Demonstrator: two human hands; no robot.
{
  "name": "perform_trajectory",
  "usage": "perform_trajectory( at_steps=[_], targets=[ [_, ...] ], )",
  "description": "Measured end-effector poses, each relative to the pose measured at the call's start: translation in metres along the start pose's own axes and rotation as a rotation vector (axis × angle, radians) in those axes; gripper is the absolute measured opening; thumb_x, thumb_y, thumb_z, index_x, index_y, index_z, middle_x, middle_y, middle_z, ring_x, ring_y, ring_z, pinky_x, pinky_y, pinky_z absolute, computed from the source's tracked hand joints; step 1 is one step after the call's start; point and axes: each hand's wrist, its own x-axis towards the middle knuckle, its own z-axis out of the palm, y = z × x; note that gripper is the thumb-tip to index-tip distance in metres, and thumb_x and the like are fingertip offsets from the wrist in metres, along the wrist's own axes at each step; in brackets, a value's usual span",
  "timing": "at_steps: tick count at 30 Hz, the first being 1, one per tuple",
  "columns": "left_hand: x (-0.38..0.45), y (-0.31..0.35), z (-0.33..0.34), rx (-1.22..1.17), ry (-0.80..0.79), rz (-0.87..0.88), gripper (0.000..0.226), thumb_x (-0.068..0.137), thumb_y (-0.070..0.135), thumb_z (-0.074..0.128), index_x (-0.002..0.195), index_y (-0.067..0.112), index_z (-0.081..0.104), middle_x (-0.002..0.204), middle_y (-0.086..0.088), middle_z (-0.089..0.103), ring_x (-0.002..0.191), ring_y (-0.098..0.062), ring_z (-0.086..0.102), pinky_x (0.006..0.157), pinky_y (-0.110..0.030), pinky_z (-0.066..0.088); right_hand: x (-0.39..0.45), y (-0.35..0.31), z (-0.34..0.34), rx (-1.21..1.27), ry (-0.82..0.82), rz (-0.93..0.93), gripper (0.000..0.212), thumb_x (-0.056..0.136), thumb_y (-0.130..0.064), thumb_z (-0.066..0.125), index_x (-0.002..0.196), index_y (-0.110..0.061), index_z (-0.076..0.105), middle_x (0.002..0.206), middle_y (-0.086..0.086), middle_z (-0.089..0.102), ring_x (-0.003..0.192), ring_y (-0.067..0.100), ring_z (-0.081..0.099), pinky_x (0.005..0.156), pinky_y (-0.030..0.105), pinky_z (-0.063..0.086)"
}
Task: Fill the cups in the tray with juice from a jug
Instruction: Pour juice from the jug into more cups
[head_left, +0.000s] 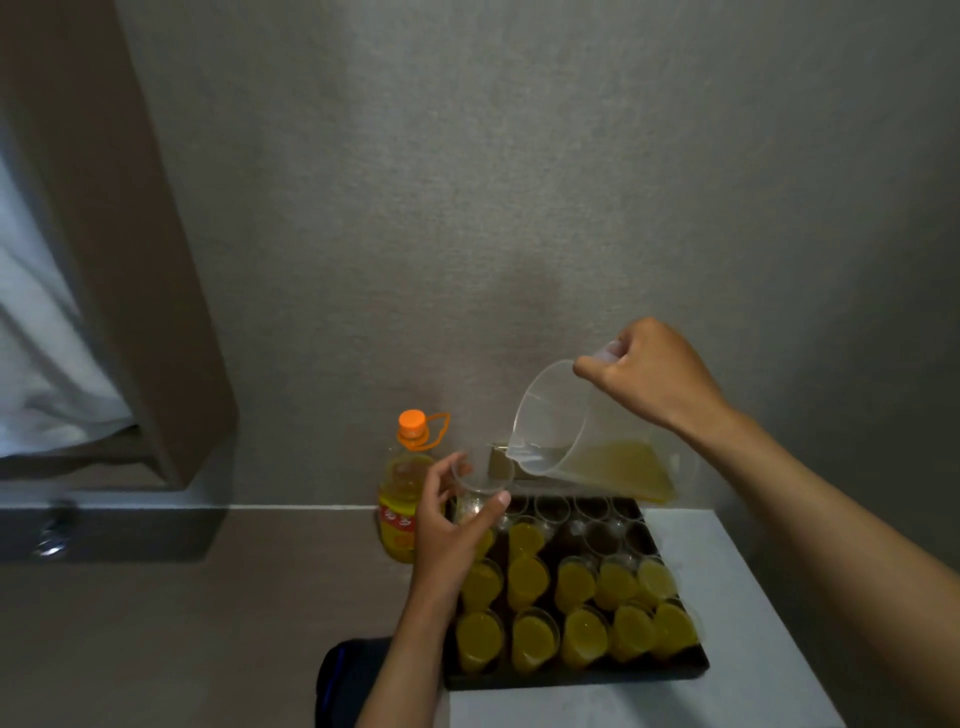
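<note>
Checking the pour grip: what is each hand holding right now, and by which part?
The left hand grips an empty clear cup around its side wall. The right hand holds the tilted jug by its handle.

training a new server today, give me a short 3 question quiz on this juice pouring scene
1. True or false: the clear plastic jug held by the right hand is tilted toward the empty clear cup.
2. Which hand holds that cup above the black tray? A) left hand B) right hand C) neither
3. Fill in: the orange-capped yellow bottle stands to the tray's ____ side.

Key: 1 true; 2 A; 3 left. The tray's near rows of cups are filled; several far cups are empty.
</note>
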Motion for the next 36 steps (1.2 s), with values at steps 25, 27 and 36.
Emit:
perform_trajectory(
  at_steps=[25, 27, 36],
  targets=[
    [-0.005, 0.007, 0.005, 0.001, -0.034, 0.017, 0.059, 0.077, 0.018, 0.089, 0.125, 0.038, 0.061, 0.125, 0.024, 0.063, 0.119, 0.007, 0.054, 0.084, -0.008, 0.048, 0.010, -0.033, -0.006, -0.180, -0.057, -0.083, 0.049, 0.083, -0.038, 0.074, 0.050, -0.018, 0.044, 0.042, -0.005, 0.037, 0.041, 0.014, 0.036, 0.046, 0.026, 0.029],
    [-0.004, 0.007, 0.006, -0.002, -0.036, 0.018, 0.059, 0.077, 0.016, 0.088, 0.125, 0.036, 0.061, 0.125, 0.022, 0.064, 0.116, 0.009, 0.055, 0.082, -0.005, 0.046, 0.012, -0.034, -0.006, -0.183, -0.059, -0.088, 0.048, 0.083, -0.038, 0.073, 0.050, -0.018, 0.044, 0.042, -0.005, 0.038, 0.042, 0.015, 0.036, 0.048, 0.027, 0.030],
    [-0.002, 0.004, 0.003, 0.005, -0.034, 0.022, 0.057, 0.077, 0.016, 0.088, 0.124, 0.036, 0.062, 0.121, 0.024, 0.065, 0.113, 0.009, 0.056, 0.082, -0.005, 0.046, 0.018, -0.041, -0.007, -0.210, -0.025, -0.105, 0.053, 0.081, -0.038, 0.074, 0.048, -0.014, 0.041, 0.036, -0.004, 0.035, 0.037, 0.012, 0.035, 0.046, 0.027, 0.032]
  ],
)
